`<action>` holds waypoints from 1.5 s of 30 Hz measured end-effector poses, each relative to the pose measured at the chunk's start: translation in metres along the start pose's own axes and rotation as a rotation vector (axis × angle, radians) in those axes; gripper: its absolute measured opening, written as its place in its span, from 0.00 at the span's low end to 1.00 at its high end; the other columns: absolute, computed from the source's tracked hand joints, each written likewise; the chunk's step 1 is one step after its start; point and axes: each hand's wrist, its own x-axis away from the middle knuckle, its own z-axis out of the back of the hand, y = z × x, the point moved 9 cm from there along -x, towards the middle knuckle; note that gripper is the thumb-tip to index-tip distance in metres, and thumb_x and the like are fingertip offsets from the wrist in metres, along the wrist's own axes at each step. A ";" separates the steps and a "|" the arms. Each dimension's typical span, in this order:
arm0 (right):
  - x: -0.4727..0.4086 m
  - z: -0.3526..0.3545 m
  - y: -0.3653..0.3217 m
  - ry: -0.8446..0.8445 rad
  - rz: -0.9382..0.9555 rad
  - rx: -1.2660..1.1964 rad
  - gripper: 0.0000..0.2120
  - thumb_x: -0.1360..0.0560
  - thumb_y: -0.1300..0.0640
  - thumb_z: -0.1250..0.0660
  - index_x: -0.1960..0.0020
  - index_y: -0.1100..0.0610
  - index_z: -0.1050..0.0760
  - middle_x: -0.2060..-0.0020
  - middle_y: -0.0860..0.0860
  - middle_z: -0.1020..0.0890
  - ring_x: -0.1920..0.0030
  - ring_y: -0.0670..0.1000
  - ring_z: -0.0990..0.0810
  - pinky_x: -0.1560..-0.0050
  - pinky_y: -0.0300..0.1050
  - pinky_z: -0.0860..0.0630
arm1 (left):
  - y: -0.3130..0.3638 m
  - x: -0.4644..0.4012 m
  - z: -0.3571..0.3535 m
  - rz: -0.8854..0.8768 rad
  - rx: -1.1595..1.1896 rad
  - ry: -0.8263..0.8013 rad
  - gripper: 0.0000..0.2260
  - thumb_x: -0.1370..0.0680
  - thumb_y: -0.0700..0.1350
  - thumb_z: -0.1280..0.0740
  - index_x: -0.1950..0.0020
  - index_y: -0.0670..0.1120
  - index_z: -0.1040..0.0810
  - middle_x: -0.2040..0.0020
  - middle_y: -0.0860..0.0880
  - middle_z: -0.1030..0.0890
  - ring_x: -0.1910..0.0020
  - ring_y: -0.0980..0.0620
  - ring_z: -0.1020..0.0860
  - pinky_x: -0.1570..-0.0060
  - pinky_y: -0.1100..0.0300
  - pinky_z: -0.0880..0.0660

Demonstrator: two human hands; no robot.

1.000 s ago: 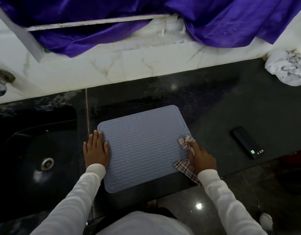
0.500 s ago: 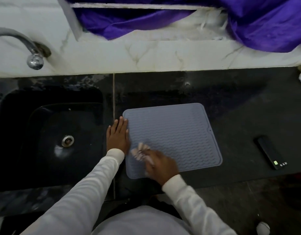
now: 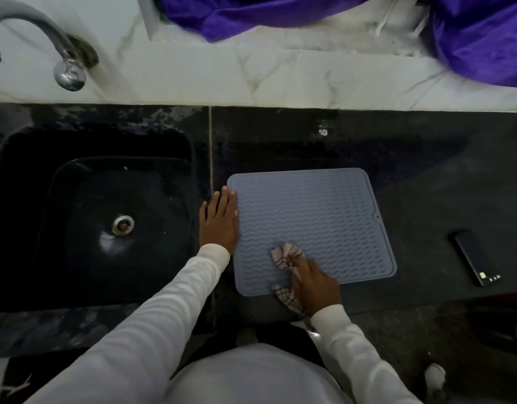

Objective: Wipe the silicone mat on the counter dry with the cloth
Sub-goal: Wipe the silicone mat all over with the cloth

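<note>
The mat [image 3: 312, 225] lies flat on the dark counter [image 3: 426, 176], just to the right of the sink [image 3: 105, 217], with its long sides running roughly away from the person and its near edge close to the counter's front lip. The checked cloth [image 3: 285, 259] sits bunched on the mat's near part, a little left of the middle, with a tail trailing off the near edge toward the sleeve. The right hand [image 3: 315, 284] is curled over the cloth and presses it down onto the ribbed surface. The left hand [image 3: 221, 221] lies flat with straight fingers together, half on the counter and half on the mat's left edge, apparently pinning it.

From the right hand, most of the mat stretches away and to the right: the whole far half and the right side toward the small notch. So the stroke to come most likely has to carry the cloth outward and rightward, and the right hand is the one placed for it.

A phone [image 3: 474, 258] rests on the counter well to the right of the mat, and a tap [image 3: 67, 71] stands behind the sink.
</note>
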 end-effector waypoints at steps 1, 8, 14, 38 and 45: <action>0.001 0.001 0.019 -0.006 -0.055 -0.018 0.22 0.27 0.44 0.46 0.42 0.54 0.23 0.56 0.56 0.19 0.72 0.59 0.19 0.76 0.51 0.24 | 0.000 0.001 0.001 0.000 -0.005 -0.002 0.26 0.19 0.52 0.61 0.20 0.50 0.49 0.20 0.50 0.48 0.22 0.48 0.48 0.25 0.47 0.53; 0.005 0.028 0.144 0.017 -0.342 -0.079 0.19 0.22 0.50 0.38 0.32 0.54 0.30 0.48 0.61 0.21 0.57 0.64 0.19 0.58 0.56 0.23 | 0.002 -0.001 0.000 0.005 -0.038 -0.028 0.24 0.16 0.49 0.55 0.20 0.49 0.52 0.20 0.50 0.51 0.21 0.47 0.51 0.24 0.46 0.54; 0.005 0.032 0.201 -0.037 -0.468 -0.069 0.21 0.20 0.46 0.43 0.29 0.49 0.36 0.41 0.59 0.23 0.51 0.64 0.20 0.52 0.57 0.25 | 0.001 -0.002 -0.004 0.023 -0.043 -0.051 0.24 0.16 0.49 0.55 0.20 0.50 0.54 0.20 0.50 0.54 0.21 0.48 0.53 0.24 0.46 0.56; -0.180 0.010 -0.125 0.080 0.079 -0.082 0.26 0.21 0.58 0.41 0.25 0.51 0.41 0.38 0.61 0.30 0.44 0.61 0.26 0.48 0.56 0.24 | 0.007 -0.020 0.017 -0.056 -0.183 0.020 0.21 0.25 0.48 0.38 0.34 0.45 0.27 0.33 0.44 0.28 0.45 0.42 0.28 0.42 0.42 0.31; -0.186 0.020 -0.085 0.113 0.049 0.013 0.28 0.25 0.60 0.33 0.27 0.50 0.35 0.44 0.61 0.27 0.59 0.59 0.21 0.67 0.52 0.23 | 0.000 -0.020 0.016 -0.065 -0.146 0.029 0.27 0.22 0.48 0.46 0.23 0.44 0.38 0.23 0.47 0.37 0.44 0.43 0.30 0.40 0.40 0.32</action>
